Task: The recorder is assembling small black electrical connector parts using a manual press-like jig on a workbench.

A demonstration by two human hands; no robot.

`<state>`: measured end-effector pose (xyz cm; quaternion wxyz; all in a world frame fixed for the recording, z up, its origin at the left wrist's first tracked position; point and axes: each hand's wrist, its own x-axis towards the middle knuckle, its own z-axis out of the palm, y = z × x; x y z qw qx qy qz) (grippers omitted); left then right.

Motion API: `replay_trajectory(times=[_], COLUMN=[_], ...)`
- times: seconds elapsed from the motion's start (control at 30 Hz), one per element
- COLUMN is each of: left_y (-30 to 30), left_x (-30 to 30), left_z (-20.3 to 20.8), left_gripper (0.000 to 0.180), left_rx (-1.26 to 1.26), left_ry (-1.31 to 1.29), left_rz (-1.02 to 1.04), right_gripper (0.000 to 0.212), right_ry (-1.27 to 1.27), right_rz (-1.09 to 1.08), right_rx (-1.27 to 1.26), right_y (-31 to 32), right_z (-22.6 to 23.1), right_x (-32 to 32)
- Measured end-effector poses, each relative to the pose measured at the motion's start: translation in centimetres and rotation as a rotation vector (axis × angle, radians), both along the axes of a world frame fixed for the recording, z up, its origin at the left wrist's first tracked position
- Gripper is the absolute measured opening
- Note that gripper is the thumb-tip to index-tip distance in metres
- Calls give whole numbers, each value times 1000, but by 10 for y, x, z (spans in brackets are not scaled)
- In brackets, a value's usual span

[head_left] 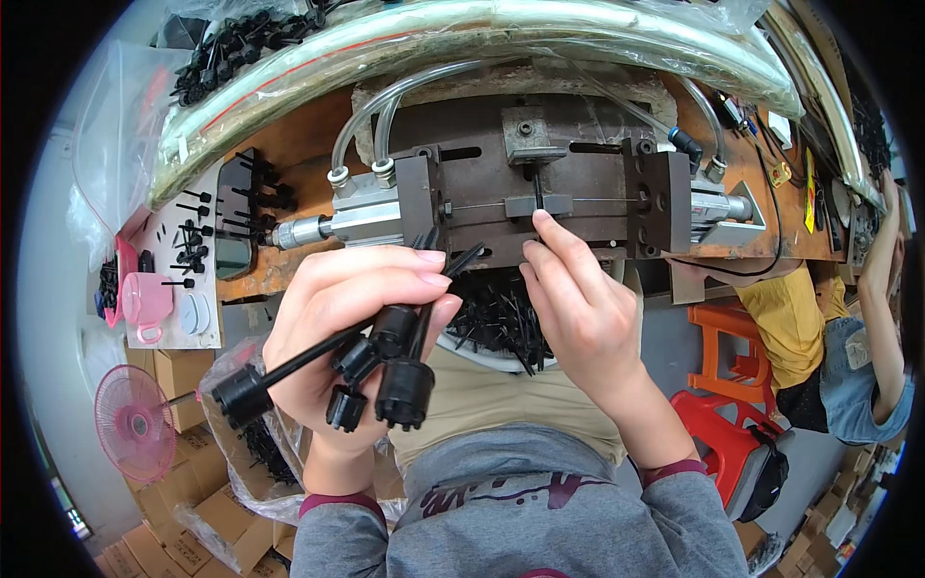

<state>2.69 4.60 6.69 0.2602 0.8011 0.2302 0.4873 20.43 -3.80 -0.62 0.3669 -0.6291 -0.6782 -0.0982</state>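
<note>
Machine point(462, 125): hoses point(384, 135) arched above; hands partly hid rod pile point(496, 323)
Black rods point(403, 385): left hand point(323, 303) clutched them, knobs bodyward, shafts slanted machineward
Right hand point(588, 313): at metal block point(556, 205), couldn't tell grip

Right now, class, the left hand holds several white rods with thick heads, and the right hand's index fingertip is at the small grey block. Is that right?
Not quite: the head view shows the rods in the left hand are black, not white. The right hand does have its index fingertip at the small grey block.

The rods point(405, 390) are black, the fan point(135, 422) pink.
</note>
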Motion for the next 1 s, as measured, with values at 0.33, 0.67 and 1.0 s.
replay_trajectory(times=[0.33,0.67,1.0], left_y=[-6,-6,-14], left_x=[1,6,18], left_z=[15,6,0], left_gripper=[23,26,26], left_rx=[173,346,437], left_ry=[196,254,367], left_rz=[95,147,-4], right_gripper=[28,32,45], right_ry=[-13,49,667], right_rz=[-7,14,445], right_rx=[-32,-50,-95], right_y=[0,-2,-39], right_z=[3,15,55], right_x=[2,5,17])
